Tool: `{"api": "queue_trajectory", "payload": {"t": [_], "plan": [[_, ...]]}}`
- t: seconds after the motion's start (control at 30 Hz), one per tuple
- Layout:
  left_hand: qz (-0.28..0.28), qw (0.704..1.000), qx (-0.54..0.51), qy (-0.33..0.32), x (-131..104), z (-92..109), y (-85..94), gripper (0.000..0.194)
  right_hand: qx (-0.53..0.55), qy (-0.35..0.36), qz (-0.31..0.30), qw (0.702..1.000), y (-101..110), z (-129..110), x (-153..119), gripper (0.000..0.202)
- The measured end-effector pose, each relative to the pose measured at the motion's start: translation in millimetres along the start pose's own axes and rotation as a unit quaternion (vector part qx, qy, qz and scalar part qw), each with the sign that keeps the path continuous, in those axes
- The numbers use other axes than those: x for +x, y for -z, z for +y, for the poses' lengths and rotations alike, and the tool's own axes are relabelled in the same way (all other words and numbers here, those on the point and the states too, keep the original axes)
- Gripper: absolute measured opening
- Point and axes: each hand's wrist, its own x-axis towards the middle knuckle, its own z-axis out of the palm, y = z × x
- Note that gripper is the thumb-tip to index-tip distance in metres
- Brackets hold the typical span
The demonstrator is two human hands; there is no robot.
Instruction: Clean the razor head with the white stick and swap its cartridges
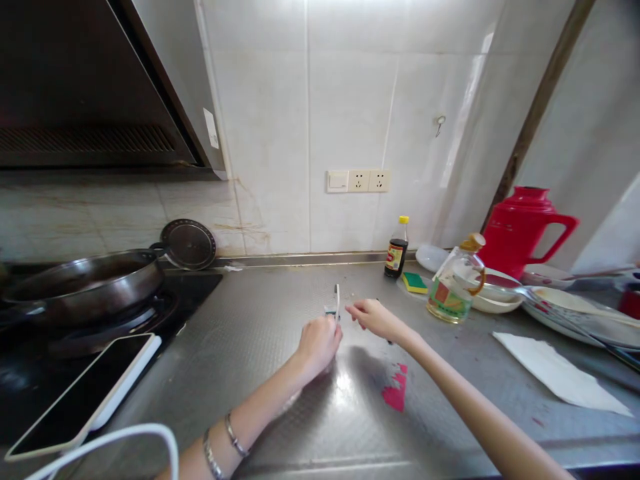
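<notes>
My left hand (320,341) is closed around a thin, white-edged object (337,299) that stands upright above the fingers. A small patch of green shows beside it, but its kind is unclear. To the right, my right hand (373,316) hovers over the counter, a little apart from that object, its fingers curled. A small dark tip (390,342) shows just below the right wrist; whether it belongs to something in the hand is hidden. Torn pink scraps (396,390) lie on the steel counter (250,333) below the right forearm.
At the left, a pan (100,287) sits on the stove beside a phone (90,390) with a white cable. Along the right stand a soy sauce bottle (396,250), a sponge (415,283), an oil jug (457,283), a red thermos (523,230), dishes and a white napkin (557,370).
</notes>
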Motion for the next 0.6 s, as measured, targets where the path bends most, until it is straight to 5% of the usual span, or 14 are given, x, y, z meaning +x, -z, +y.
{"api": "queue_trajectory", "payload": {"t": [0.33,0.47,0.6], "plan": [[-0.009,1.0,-0.02,-0.01,-10.9,28.2,-1.9,0.025,-0.041,-0.037,0.066,0.996,-18.5,-16.8,-5.7,0.028],[0.012,0.999,-0.038,-0.037,-6.5,24.7,-5.9,0.03,-0.059,-0.052,0.069,0.994,-5.1,-4.8,-5.1,0.028],[0.032,0.995,-0.056,-0.071,10.8,2.3,-6.6,0.03,-0.06,-0.091,0.026,0.994,23.5,32.9,-2.9,0.03]]}}
